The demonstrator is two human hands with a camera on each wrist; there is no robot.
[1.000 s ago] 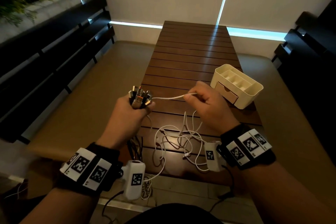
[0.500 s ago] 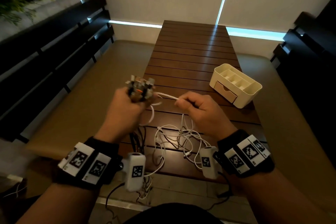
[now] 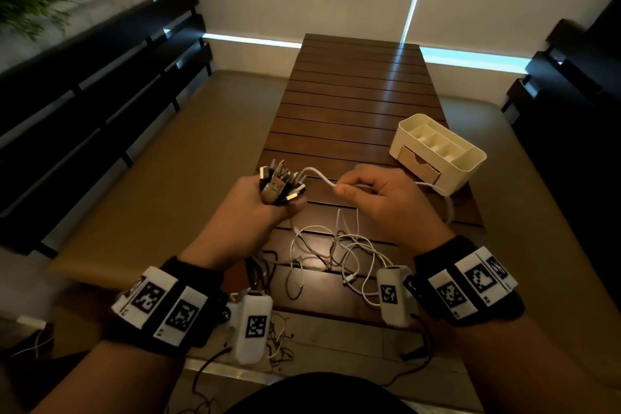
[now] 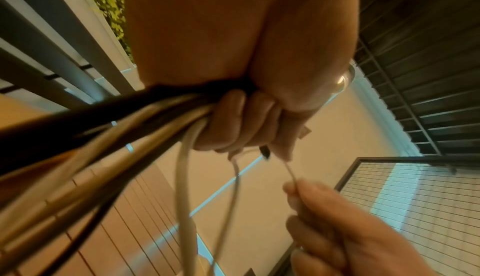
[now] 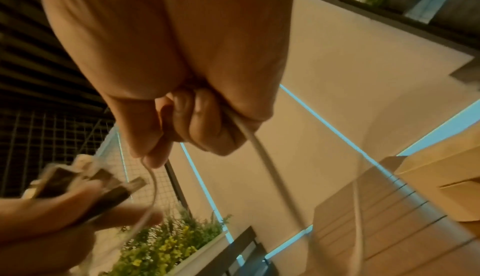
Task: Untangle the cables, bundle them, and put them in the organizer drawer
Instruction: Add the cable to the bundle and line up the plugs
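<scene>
The left hand is fisted around a bunch of cables, black and white, their plugs fanning out above the knuckles. The right hand pinches 1 thin white cable running from that bunch. Loose white loops lie tangled on the slatted table. The cream organizer sits just beyond the right hand, its drawer closed.

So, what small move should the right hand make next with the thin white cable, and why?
Probably the right hand should slide further along the thin white cable, away from the left hand gripping the plugs, because white loops lie tangled on the brown slatted table.
</scene>
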